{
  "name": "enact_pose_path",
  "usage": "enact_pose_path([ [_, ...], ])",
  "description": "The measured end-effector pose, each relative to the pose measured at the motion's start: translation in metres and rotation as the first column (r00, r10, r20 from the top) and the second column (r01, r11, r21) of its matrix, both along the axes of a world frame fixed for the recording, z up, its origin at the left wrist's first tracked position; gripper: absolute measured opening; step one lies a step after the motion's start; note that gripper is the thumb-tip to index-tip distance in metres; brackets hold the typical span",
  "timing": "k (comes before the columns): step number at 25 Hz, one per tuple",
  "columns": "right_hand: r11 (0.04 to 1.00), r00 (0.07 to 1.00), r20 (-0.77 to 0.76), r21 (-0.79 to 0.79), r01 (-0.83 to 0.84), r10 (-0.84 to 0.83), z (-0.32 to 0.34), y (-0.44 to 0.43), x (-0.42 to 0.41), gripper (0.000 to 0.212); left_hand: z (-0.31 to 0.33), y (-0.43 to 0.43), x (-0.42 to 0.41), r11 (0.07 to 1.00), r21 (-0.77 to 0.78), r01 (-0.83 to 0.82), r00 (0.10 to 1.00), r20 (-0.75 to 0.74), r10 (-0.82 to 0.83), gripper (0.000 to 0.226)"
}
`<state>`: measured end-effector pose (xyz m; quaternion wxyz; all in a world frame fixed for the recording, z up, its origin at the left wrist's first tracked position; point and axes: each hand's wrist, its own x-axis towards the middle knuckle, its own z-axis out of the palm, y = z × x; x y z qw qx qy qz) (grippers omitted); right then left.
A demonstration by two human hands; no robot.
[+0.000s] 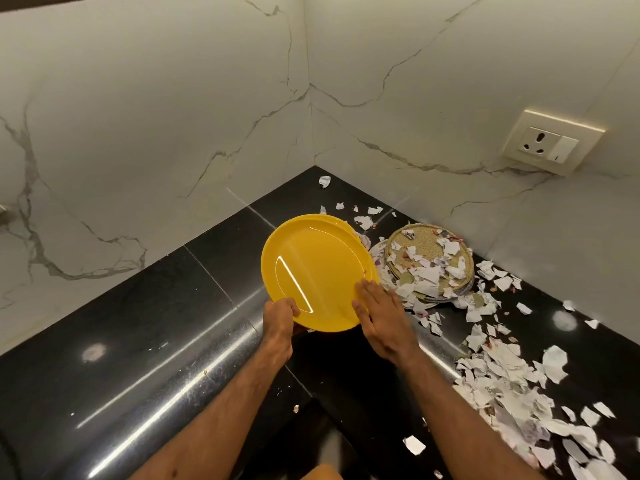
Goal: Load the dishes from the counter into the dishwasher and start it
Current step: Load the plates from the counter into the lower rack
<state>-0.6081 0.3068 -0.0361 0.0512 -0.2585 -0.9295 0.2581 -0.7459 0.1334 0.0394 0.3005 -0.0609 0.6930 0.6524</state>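
Observation:
A yellow plate [317, 268] is held tilted above the corner of the black counter [138, 341]. A second yellow rim shows behind its upper right edge, so it may be a stack of two. My left hand [278, 318] grips the plate's lower left rim, thumb on top. Fingers straight, my right hand [379, 315] lies flat on the plate's lower right rim. To the right, a stack of round woven mats or plates [429, 261] rests on the counter under torn paper. No dishwasher is in view.
Several torn paper scraps [512, 386] litter the counter's right side, down to the lower right corner. Marble walls [173, 116] meet in a corner behind the counter. A wall socket with switch [550, 142] sits on the right wall.

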Motion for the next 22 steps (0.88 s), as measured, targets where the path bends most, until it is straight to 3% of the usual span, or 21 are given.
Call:
enact_pose_path([
  [3,0.967,0.967,0.045,-0.030,0.254,-0.252,-0.001,-0.007,0.006,0.080,0.008,-0.011,0.004,0.997,-0.041,0.058,0.998,-0.029,-0.059,0.019],
  [8,0.991,0.991,0.000,-0.018,0.130,-0.130,0.012,-0.023,0.021,0.076,0.021,-0.022,0.008,0.991,-0.033,0.129,0.991,-0.024,-0.130,0.021],
  [12,0.859,0.865,0.016,-0.106,0.500,-0.501,0.012,-0.037,0.034,0.090,0.017,-0.035,0.012,0.983,-0.022,0.183,0.983,-0.020,-0.184,0.021],
  [17,0.891,0.886,-0.175,-0.240,0.384,-0.429,0.026,-0.068,0.067,0.069,0.008,-0.046,0.019,0.970,0.007,0.242,0.970,0.022,-0.242,0.026],
  [20,0.787,0.790,-0.252,-0.460,0.411,-0.560,0.039,-0.084,0.089,0.063,0.008,-0.048,0.038,0.961,0.031,0.276,0.961,0.023,-0.277,0.021],
  [22,0.738,0.706,-0.298,-0.487,0.467,-0.643,0.041,-0.095,0.110,0.063,0.002,-0.049,0.054,0.958,0.057,0.282,0.959,-0.009,-0.282,0.008],
])
